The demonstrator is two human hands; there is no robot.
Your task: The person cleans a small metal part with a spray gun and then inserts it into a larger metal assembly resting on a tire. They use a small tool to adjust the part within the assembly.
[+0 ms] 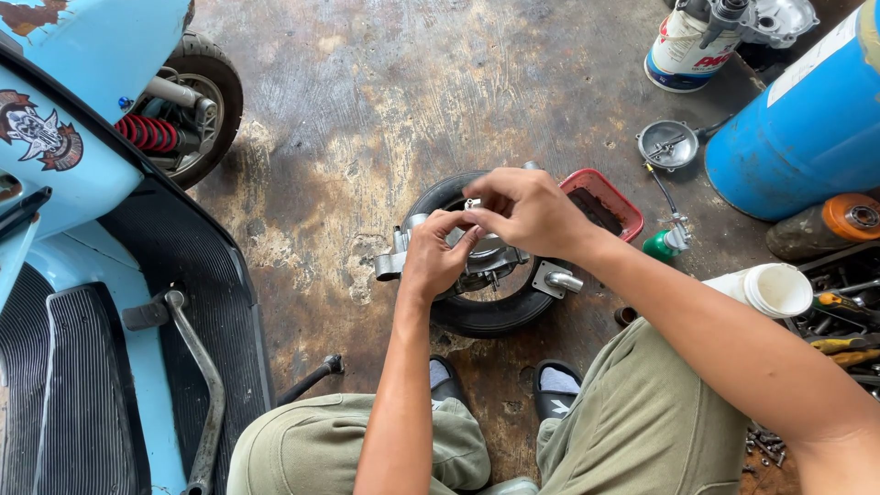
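Observation:
A grey metal engine part (403,258) with a short pipe stub (561,280) rests on a small black tyre (490,316) lying flat on the stained floor. Both my hands are over it. My left hand (437,255) pinches something small at the top of the part, too small to identify. My right hand (524,211) curls over the same spot, fingertips meeting those of the left hand. The middle of the part is hidden beneath my hands. My knees and sandalled feet are just below the tyre.
A light blue scooter (87,211) with a red spring and footboard fills the left side. A red tray (607,203), a small green bottle (662,243), a metal dish (667,144), a blue cylinder (807,128), a white cup (775,290) and loose tools (839,321) lie to the right.

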